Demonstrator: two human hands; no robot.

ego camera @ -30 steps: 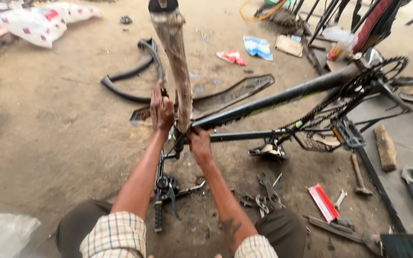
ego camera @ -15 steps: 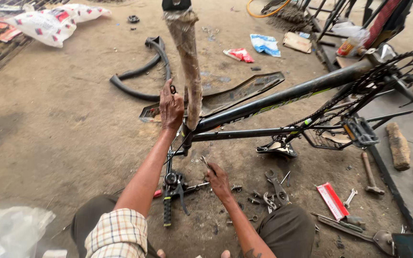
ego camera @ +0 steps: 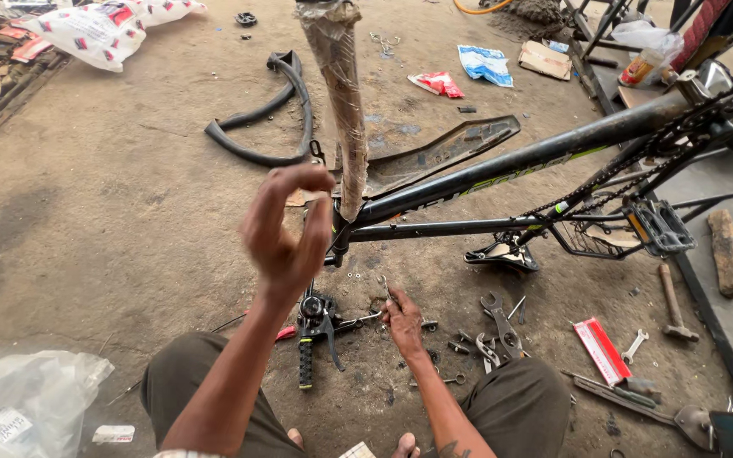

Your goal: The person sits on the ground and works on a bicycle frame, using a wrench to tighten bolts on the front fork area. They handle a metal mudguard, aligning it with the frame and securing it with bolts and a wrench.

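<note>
An upside-down black bicycle frame point(ego camera: 511, 161) lies across the dirt floor. Its fork point(ego camera: 341, 102), wrapped in plastic, points up. My left hand point(ego camera: 286, 229) is raised just left of the fork, blurred, with its fingers curled apart and nothing in them. My right hand point(ego camera: 402, 321) is down on the ground among loose tools, its fingers closed on a small spanner point(ego camera: 383, 288). Beside it on the floor rest the handlebar grip and brake lever point(ego camera: 307, 356).
Several spanners point(ego camera: 498, 322), a hammer point(ego camera: 672, 297) and a red box point(ego camera: 601, 349) lie to the right. A black rubber tube point(ego camera: 273, 127) and a mudguard point(ego camera: 443, 153) lie behind the frame. A plastic bag point(ego camera: 19, 399) is at lower left, and a pedal point(ego camera: 659, 227) sticks out at right.
My left hand has let go of the fork and now hovers open beside it. My right hand has dropped from the head tube to the ground and closed on a small spanner.
</note>
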